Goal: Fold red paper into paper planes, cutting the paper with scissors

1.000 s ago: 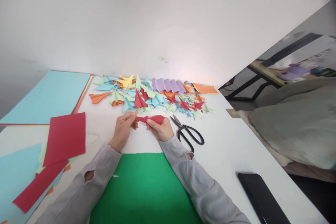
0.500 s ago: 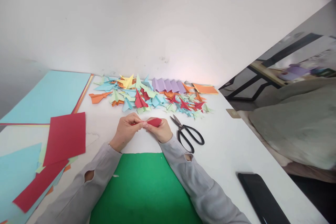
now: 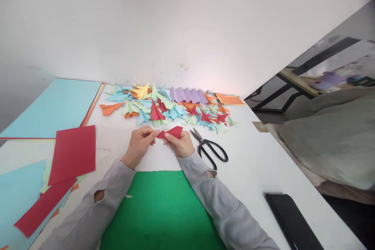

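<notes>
Between my two hands is a small piece of folded red paper (image 3: 174, 131), held above the white table. My left hand (image 3: 141, 143) pinches its left tip between thumb and fingers. My right hand (image 3: 181, 143) grips the wider right part, thumb on the near face and the other fingers behind it. Part of the fold is hidden by the fingers. Just right of my right hand lie black-handled scissors (image 3: 205, 144), their blades slightly apart. Below my forearms a green sheet (image 3: 161, 207) covers the table's near part.
Several small folded paper planes (image 3: 158, 111) are heaped along the wall, with a pleated purple paper (image 3: 187, 95) behind them. Red sheets (image 3: 73, 152) and a large light blue sheet (image 3: 58, 105) lie left. A black phone (image 3: 291, 220) rests at right, near a person's clothing (image 3: 328, 136).
My hands have moved slightly apart, and the right one has turned a little. More of the red paper shows between them now.
</notes>
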A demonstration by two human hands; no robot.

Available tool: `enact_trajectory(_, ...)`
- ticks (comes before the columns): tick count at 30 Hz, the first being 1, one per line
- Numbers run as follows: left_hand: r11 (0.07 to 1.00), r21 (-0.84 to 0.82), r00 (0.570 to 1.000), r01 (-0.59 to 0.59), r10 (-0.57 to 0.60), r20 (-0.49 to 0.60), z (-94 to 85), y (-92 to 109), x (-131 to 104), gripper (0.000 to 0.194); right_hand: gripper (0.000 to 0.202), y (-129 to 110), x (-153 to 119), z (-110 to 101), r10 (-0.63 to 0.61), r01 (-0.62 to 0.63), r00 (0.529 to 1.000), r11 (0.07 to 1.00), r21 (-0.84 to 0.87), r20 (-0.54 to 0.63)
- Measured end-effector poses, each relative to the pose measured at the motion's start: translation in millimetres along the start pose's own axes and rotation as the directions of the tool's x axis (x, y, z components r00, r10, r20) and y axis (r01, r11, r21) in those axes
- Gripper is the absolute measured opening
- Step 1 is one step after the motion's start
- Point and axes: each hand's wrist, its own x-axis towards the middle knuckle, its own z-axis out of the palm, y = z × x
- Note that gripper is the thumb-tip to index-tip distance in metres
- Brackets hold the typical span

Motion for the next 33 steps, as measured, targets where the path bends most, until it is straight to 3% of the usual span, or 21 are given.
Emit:
enact_trajectory(8,0.999,-0.032,1.0,0.004,-0.005,-0.017,-0.1,3,-1,0.03,0.03,-1,4,0,0.08,-0.054,0.992,0.969,0.241,-0.102)
enact_trajectory(15,1.0,-0.008,0.999,0.024,-0.024,0.043,0.5,-2,0,0.021,0.028,6,2,-3,0.011,-0.009,0.999,0.998,0.066,-0.035)
enact_trajectory(22,0.999,0.034,0.996,0.036,-0.039,0.075,1.0,-5,0,0.021,0.027,7,1,-4,0.0,0.0,0.999,1.0,0.008,-0.034)
enact_trajectory(28,0.998,0.051,0.996,0.025,-0.029,0.084,1.1,-10,1,0.023,0.027,11,4,-5,0.004,0.0,0.999,0.997,0.077,-0.051)
enact_trajectory(33,0.999,0.021,0.998,0.044,-0.045,0.047,2.2,-6,0,0.025,0.03,3,5,0,0.091,-0.059,0.989,0.965,0.254,-0.119)
